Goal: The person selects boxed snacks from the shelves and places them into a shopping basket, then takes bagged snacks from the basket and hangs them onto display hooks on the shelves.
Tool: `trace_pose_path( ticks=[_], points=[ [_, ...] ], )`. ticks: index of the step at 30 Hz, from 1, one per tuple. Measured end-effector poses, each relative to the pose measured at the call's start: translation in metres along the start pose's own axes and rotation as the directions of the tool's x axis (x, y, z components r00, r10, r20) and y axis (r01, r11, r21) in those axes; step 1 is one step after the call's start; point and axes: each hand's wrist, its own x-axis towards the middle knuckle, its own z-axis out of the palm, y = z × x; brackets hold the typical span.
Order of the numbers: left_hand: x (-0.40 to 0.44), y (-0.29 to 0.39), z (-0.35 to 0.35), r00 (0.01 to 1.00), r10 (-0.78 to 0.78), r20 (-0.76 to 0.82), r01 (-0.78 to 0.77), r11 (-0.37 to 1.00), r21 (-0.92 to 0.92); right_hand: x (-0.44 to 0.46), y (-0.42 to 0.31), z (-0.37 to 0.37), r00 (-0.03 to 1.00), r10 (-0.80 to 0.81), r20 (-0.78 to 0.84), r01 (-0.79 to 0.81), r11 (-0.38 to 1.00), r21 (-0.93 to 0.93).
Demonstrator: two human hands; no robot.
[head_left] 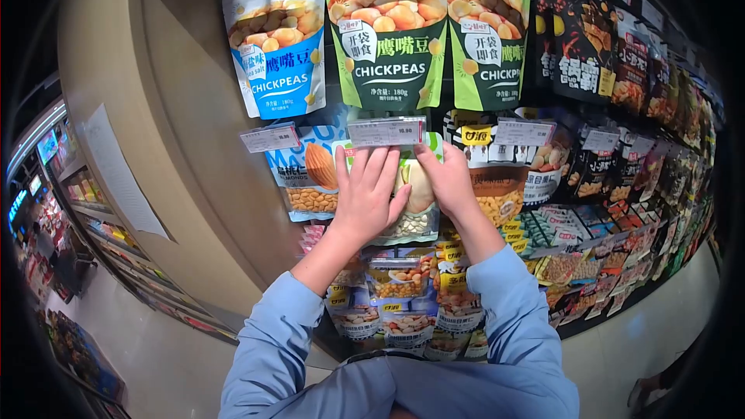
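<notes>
A green and white snack bag (415, 225) with pale seeds or nuts showing on its lower front hangs behind a price tag (386, 132). My left hand (369, 194) lies against its left front, fingers stretched upward and reaching the tag's lower edge. At the bag's upper right edge is my right hand (450, 182), its thumb in front and its fingers closed about the edge. The bag's top is hidden by the tag and my hands. Left of it hangs a blue almond bag (299, 178); to the right is a brown snack bag (500, 178).
Above hang a blue and white chickpea bag (278, 54) and green chickpea bags (388, 39). More snack bags (403, 318) hang below. A wooden panel (147, 101) stands at left, and further racks of dark bags (582, 46) curve away right.
</notes>
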Motion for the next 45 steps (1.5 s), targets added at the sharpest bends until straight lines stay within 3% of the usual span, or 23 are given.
trace_pose_path(
  ticks=[3,7,16,23,26,27,30,31,32,34,37,38,39,40,42,44,45],
  points=[
    [-0.006,0.001,0.003,1.000,0.012,-0.026,-0.012,1.000,0.002,-0.006,0.001,-0.003,0.993,-0.104,0.048,0.109,0.988,-0.109],
    [-0.006,-0.001,0.007,0.998,0.011,-0.054,-0.010,1.000,0.019,-0.003,-0.002,0.001,0.981,-0.186,0.054,0.191,0.976,-0.101],
    [0.008,-0.005,0.008,0.993,0.010,-0.118,-0.004,0.999,0.050,0.010,0.005,0.000,1.000,-0.015,0.021,0.012,0.994,0.111],
    [0.012,-0.006,0.010,0.999,-0.028,-0.031,0.028,0.999,0.023,0.016,0.015,-0.005,0.997,0.070,0.024,-0.072,0.988,0.140],
    [0.007,-0.009,0.020,0.996,-0.078,0.031,0.077,0.997,0.015,0.017,0.027,-0.008,0.999,-0.014,-0.031,0.010,0.994,-0.108],
    [0.003,-0.010,0.022,0.992,-0.103,0.080,0.102,0.995,0.018,0.014,0.029,-0.012,0.999,0.020,0.035,-0.016,0.994,-0.109],
    [-0.007,-0.005,0.019,0.985,-0.124,0.123,0.125,0.992,0.003,-0.018,0.024,-0.007,0.999,0.020,-0.046,-0.031,0.971,-0.237],
    [-0.014,-0.002,0.017,0.984,-0.127,0.125,0.129,0.992,-0.009,-0.028,0.021,-0.007,0.998,-0.047,-0.034,0.025,0.879,-0.476],
    [-0.023,0.002,0.014,0.983,-0.118,0.143,0.125,0.991,-0.040,-0.042,0.011,-0.003,0.995,-0.092,-0.042,0.052,0.824,-0.565],
    [-0.041,0.009,0.006,0.978,-0.097,0.184,0.118,0.987,-0.105,-0.068,0.000,0.005,0.946,-0.321,-0.037,0.154,0.551,-0.820],
    [-0.078,0.023,-0.014,0.963,-0.016,0.269,0.088,0.962,-0.257,-0.114,0.004,0.007,0.995,-0.093,-0.046,0.058,0.867,-0.495],
    [-0.099,0.026,-0.015,0.956,0.019,0.293,0.084,0.938,-0.337,-0.135,0.010,0.007,0.997,0.066,-0.033,-0.073,0.933,-0.354],
    [-0.121,0.028,-0.020,0.954,0.058,0.293,0.093,0.874,-0.477,-0.160,0.027,-0.001,0.978,0.172,0.114,-0.129,0.941,-0.312],
    [-0.145,0.034,-0.026,0.914,0.055,0.401,0.180,0.832,-0.524,-0.189,0.048,-0.013,0.927,0.268,0.261,-0.195,0.942,-0.274],
    [-0.204,0.055,-0.044,0.790,0.082,0.607,0.372,0.723,-0.582,-0.255,0.072,-0.018,0.646,0.676,0.354,-0.655,0.729,-0.197],
    [-0.283,0.073,-0.063,0.592,-0.019,0.806,0.633,0.630,-0.450,-0.348,0.123,-0.037,0.387,0.885,0.259,-0.792,0.463,-0.398],
    [-0.348,0.082,-0.063,0.549,-0.078,0.832,0.706,0.577,-0.411,-0.418,0.151,-0.056,0.412,0.896,0.164,-0.688,0.424,-0.589]
  ],
)
